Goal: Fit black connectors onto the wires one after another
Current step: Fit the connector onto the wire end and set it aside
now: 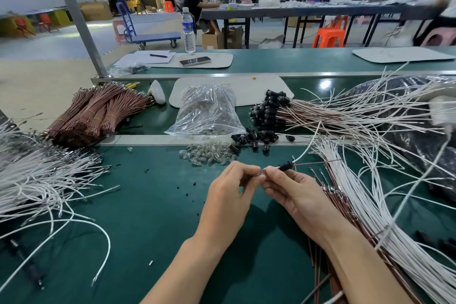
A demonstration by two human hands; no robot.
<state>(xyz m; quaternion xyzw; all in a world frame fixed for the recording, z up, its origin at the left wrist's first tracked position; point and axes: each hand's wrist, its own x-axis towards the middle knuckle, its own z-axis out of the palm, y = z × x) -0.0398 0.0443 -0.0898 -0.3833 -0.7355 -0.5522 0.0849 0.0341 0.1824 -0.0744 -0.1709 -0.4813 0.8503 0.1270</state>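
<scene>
My right hand (293, 190) pinches a black connector (286, 165) that has a white wire (307, 150) and a brown wire (311, 163) running out of its far end. My left hand (232, 187) pinches a small clear bulb (262, 172) against the connector's near end. Loose black connectors (249, 140) lie just beyond my hands, next to a scatter of clear bulbs (209, 157). A heap of finished wires with black connectors (269, 111) lies further back on the right.
Bundles of brown wires (96, 113) lie at the back left, loose white wires (44, 180) on the left and white and brown wires (365, 205) on the right. A plastic bag of bulbs (207, 111) stands centre back. People work at far tables.
</scene>
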